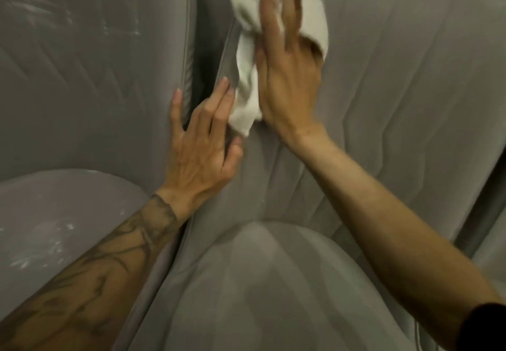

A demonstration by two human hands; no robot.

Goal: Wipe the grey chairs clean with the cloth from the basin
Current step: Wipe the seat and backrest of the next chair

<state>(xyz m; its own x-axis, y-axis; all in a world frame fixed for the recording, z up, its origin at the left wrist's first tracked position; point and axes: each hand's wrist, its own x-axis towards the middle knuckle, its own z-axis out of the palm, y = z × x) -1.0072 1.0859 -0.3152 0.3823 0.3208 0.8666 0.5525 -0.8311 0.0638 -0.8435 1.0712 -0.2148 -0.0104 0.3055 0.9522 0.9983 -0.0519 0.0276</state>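
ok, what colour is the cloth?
Plain white, no pattern; the cloth is clearest in the head view, under the right hand.

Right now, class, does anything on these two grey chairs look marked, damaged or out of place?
Yes: whitish streaks smear the left chair on its backrest and seat, odd against plain grey. The right chair, where the right hand presses the cloth, shows none. No tears visible.
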